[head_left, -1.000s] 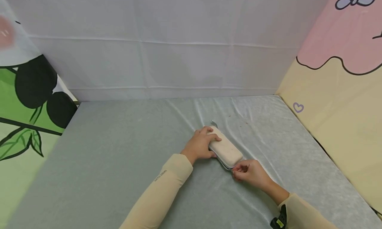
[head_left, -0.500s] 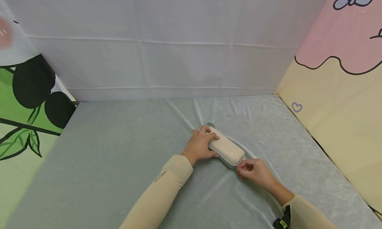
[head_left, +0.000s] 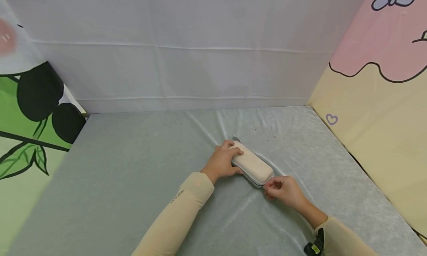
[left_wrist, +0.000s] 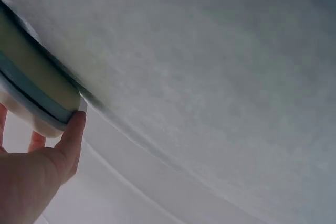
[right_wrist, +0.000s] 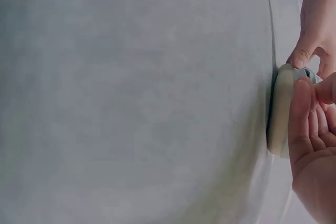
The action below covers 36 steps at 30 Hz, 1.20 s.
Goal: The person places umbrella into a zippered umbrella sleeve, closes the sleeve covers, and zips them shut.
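Observation:
A cream zip case [head_left: 254, 166], long with rounded corners, lies slantwise on the grey cloth. My left hand [head_left: 222, 161] grips its far-left end, fingers over the top and thumb against the near side. In the left wrist view, a grey-blue zip band [left_wrist: 37, 95] runs around the case's side. At the case's near-right corner, my right hand [head_left: 285, 190] pinches at the zip with thumb and index finger. The zip pull itself is hidden by the fingertips. A short grey tab [head_left: 236, 139] sticks out at the far end. The case looks closed along the visible side.
The grey cloth [head_left: 133, 167] covers the table, with creases around the case. A white curtain [head_left: 200, 70] stands behind it. Printed panels rise at the left [head_left: 36, 152] and the right [head_left: 373, 130]. A black watch-like band [head_left: 315, 245] circles the right wrist.
My right hand has moved a little right around the case's near end, and that end has swung slightly right. During the last half second both hands have stayed almost still.

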Each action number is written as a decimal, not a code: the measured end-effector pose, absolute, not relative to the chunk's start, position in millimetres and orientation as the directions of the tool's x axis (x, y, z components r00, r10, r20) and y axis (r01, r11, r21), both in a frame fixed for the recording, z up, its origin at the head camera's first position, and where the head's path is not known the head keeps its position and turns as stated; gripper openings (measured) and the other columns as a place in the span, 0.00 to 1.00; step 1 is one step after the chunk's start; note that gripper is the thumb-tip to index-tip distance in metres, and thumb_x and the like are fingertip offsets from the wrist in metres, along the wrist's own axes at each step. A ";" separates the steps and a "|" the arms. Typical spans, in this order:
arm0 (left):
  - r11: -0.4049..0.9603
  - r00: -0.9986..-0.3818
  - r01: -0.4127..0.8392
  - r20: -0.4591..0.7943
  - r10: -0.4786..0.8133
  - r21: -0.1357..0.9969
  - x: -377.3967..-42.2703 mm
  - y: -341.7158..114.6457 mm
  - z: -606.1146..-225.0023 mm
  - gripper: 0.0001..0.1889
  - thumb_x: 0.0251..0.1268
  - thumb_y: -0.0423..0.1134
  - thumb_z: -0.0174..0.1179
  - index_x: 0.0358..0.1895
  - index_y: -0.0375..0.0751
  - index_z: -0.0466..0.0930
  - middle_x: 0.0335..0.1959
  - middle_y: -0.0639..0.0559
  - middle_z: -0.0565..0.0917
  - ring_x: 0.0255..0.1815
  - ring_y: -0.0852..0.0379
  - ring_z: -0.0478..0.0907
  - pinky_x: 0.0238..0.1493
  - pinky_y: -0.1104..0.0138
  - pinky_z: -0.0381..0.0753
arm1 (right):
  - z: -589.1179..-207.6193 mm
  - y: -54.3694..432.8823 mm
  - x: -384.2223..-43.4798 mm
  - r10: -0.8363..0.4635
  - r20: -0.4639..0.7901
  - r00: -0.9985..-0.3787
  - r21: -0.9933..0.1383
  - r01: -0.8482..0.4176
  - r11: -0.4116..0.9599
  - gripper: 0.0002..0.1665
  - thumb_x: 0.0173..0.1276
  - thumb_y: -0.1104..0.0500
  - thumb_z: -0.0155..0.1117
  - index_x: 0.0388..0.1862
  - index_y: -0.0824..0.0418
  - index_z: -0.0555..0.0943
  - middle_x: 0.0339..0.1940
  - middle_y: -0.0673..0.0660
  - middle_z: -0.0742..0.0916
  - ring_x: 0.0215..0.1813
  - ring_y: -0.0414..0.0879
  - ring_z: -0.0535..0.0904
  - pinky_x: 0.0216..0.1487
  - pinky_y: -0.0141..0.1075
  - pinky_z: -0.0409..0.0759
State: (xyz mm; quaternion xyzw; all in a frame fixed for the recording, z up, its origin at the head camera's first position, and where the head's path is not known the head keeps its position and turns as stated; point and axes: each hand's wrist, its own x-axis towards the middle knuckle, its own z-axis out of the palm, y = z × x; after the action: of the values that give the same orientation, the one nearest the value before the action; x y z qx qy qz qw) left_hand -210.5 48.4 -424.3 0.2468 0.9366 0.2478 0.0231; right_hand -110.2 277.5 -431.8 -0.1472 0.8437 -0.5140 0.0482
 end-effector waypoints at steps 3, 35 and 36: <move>0.766 -0.884 0.444 0.085 0.461 0.464 -209.7 48.9 -424.6 0.31 0.43 0.58 0.71 0.56 0.59 0.76 0.62 0.49 0.62 0.52 0.44 0.65 0.49 0.59 0.73 | -430.0 280.7 -111.7 -0.304 0.066 -0.950 -0.884 -0.197 0.424 0.04 0.60 0.71 0.63 0.30 0.73 0.82 0.22 0.60 0.85 0.23 0.45 0.82 0.24 0.38 0.80; 0.836 -0.925 0.373 0.087 0.371 0.401 -201.5 62.2 -424.5 0.32 0.43 0.61 0.70 0.56 0.59 0.77 0.59 0.51 0.62 0.45 0.45 0.65 0.45 0.63 0.74 | -426.1 259.5 -99.9 -0.116 0.093 -0.989 -0.831 -0.141 0.538 0.03 0.57 0.73 0.64 0.26 0.74 0.82 0.17 0.56 0.84 0.19 0.36 0.78 0.22 0.29 0.76; 0.838 -0.925 0.373 0.087 0.370 0.399 -201.5 62.2 -424.5 0.32 0.43 0.61 0.69 0.56 0.59 0.77 0.60 0.51 0.62 0.45 0.45 0.65 0.45 0.63 0.74 | -421.8 256.3 -98.1 -0.108 0.093 -0.990 -0.837 -0.137 0.530 0.03 0.57 0.73 0.64 0.26 0.75 0.82 0.17 0.57 0.84 0.19 0.37 0.78 0.22 0.29 0.76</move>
State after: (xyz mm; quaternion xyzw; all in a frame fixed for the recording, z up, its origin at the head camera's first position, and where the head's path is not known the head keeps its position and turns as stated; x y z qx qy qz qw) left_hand -201.5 62.2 -424.5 0.1938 0.9586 0.2086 -0.0031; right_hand -98.1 256.3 -421.8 -0.0699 0.8745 -0.4798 -0.0150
